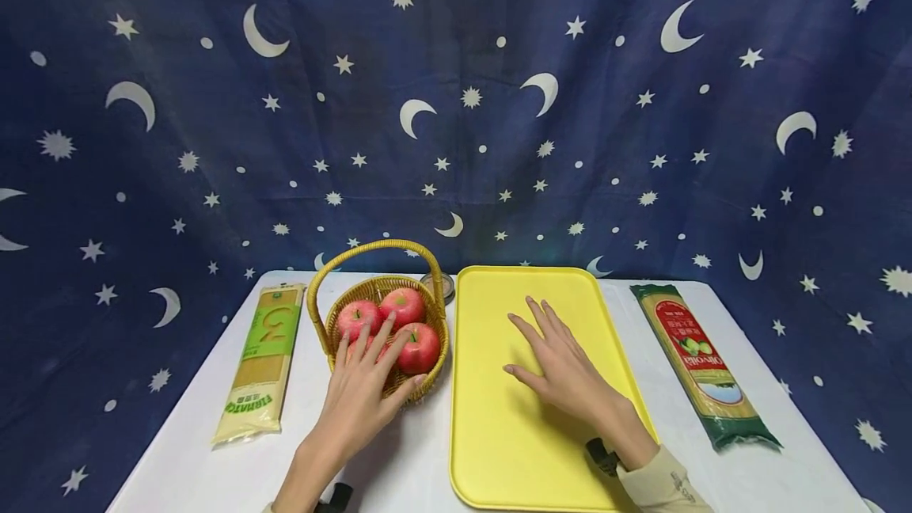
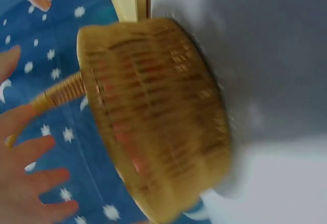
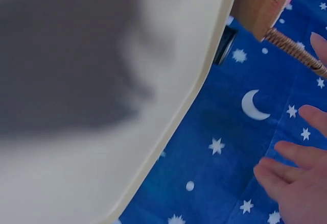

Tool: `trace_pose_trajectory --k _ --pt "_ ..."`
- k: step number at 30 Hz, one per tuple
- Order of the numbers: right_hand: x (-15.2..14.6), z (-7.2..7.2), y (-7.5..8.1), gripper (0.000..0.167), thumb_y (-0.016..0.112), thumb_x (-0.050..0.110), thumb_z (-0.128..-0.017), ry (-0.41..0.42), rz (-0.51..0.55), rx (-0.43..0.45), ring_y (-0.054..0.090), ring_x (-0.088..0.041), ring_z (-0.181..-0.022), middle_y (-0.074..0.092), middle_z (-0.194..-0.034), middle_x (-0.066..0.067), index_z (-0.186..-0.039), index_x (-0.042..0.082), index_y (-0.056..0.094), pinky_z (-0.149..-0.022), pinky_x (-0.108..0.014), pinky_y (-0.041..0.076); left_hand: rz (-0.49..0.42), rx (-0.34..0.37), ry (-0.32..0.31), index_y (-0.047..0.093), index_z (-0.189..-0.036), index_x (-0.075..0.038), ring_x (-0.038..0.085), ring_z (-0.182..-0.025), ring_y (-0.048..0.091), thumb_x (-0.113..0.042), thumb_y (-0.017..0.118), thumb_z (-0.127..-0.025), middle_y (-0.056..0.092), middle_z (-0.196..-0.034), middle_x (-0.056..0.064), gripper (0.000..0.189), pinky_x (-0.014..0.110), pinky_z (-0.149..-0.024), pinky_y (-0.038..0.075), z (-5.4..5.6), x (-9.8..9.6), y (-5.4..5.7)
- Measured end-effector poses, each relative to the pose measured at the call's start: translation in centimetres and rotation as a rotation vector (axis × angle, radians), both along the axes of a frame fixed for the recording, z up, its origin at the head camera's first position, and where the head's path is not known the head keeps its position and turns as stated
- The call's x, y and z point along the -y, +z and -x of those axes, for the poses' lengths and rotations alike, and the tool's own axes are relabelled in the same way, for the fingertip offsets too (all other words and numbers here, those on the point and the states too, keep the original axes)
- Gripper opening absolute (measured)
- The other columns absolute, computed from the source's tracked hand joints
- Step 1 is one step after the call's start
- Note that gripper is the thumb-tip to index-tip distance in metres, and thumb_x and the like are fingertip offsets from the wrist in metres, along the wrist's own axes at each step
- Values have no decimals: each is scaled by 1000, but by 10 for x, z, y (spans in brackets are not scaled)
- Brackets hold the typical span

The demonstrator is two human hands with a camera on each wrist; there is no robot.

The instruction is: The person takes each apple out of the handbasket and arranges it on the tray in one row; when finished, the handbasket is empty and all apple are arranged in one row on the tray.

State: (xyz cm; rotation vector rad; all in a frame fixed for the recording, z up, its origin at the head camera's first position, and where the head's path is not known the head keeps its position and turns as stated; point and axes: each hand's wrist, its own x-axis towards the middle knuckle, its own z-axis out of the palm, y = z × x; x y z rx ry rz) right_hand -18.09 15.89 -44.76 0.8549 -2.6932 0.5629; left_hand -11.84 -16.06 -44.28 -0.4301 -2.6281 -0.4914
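Note:
A wicker basket [image 1: 440, 359] with an arched handle [image 1: 376, 244] holds several red apples [image 1: 419, 348]. Over its near side, my left hand [image 1: 361, 396] spreads its fingers, hiding part of one apple. The left wrist view shows the basket's woven side [image 2: 163, 106], blurred, with the left hand [image 2: 25, 178] apart from that side and gripping nothing. My right hand [image 1: 570, 370] hovers with spread fingers above a yellow tray [image 1: 492, 434], which casts back its shadow. In the right wrist view this hand [image 3: 301, 168] also holds nothing.
A pack of pasta [image 1: 264, 359] with a green label lies left of the basket. Another pasta pack [image 1: 701, 362], red and green, lies right of the tray. Behind the basket's right side sits a small round container [image 1: 447, 286], partly hidden. A starry blue curtain [image 1: 456, 157] hangs behind the white table [image 1: 192, 473].

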Motion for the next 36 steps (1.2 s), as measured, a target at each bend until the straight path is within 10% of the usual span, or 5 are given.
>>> trace_pose_trajectory --k 7,12,17,23,36 --pt "20 7 5 73 81 35 -89 94 172 141 42 -36 -145 41 -160 -13 -151 14 49 -111 -59 45 -282 -150 81 67 -136 -5 40 -139 51 -13 87 -81 60 -147 13 59 11 -122 16 -22 32 -10" --pt "39 15 7 69 83 32 -88 145 265 239 48 -30 -140 51 -151 -7 -147 15 52 -113 -56 44 -450 -167 196 69 -132 -1 36 -130 58 -1 85 -80 66 -137 16 53 2 -112 27 -30 53 -19" --pt "58 28 6 65 85 28 -86 204 298 272 56 -28 -133 58 -143 -5 -142 10 56 -110 -52 49 -715 111 276 61 -144 -10 29 -130 57 -15 79 -92 61 -145 12 55 1 -102 37 -27 71 -24" --pt "87 39 4 64 85 24 -86 292 320 313 59 -32 -128 60 -140 -10 -140 4 57 -106 -50 52 -1082 442 206 42 -158 -12 30 -148 41 -25 69 -100 42 -160 18 65 5 -96 45 -2 98 -35" --pt "126 55 3 59 84 22 -85 356 222 365 59 -25 -121 61 -132 -10 -135 2 59 -107 -44 52 -1257 672 -26 14 -166 -11 30 -154 27 -14 66 -99 21 -171 12 85 11 -102 44 34 118 -52"
